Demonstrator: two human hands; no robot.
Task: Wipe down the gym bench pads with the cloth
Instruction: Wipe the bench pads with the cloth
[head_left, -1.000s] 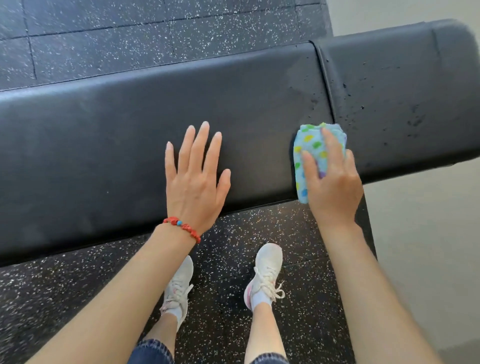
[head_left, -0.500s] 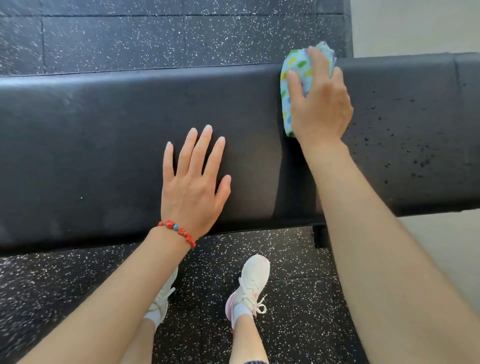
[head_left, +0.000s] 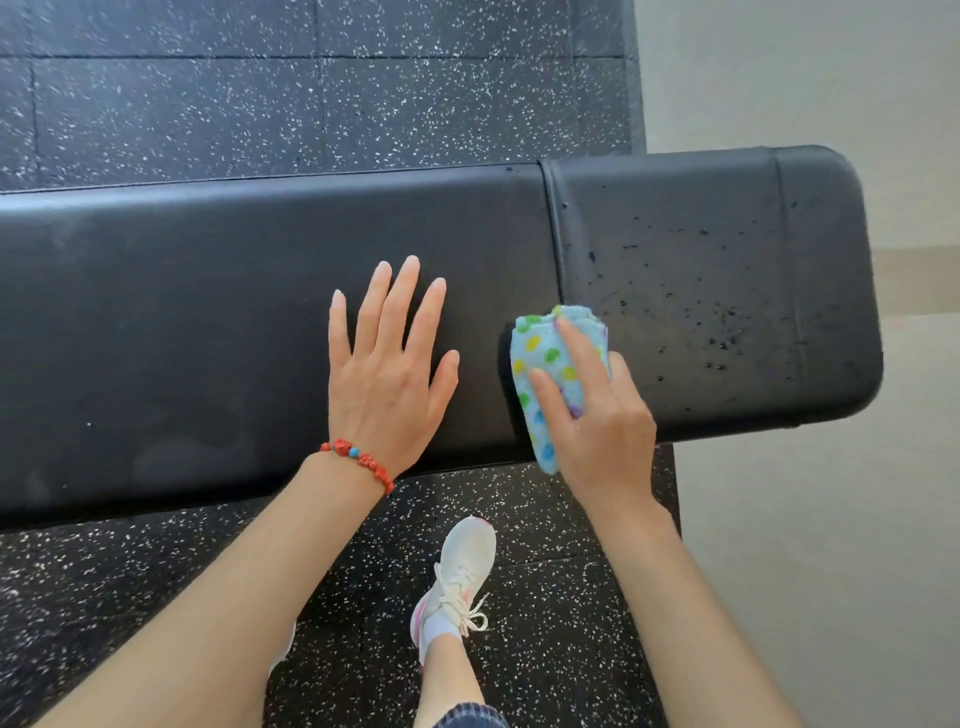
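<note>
Head view: the right hand (head_left: 597, 415), fingers gripping the folded cloth (head_left: 550, 374), has swept back from the far edge to the near edge beside the seam (head_left: 555, 234) — one stroke done — while the left hand (head_left: 387, 364) rests flat on the long pad (head_left: 208, 312).

black rubber floor tiles (head_left: 208, 104) flecked with white cover most of the gym floor, their seams running in straight lines. at right the tiles end at a raised dark edge (head_left: 635, 78), giving way to a smooth, pale beige floor (head_left: 831, 519) crossed by a slightly darker tan band (head_left: 919, 280). soft, even daylight falls across both surfaces, casting only faint shadows.
</note>
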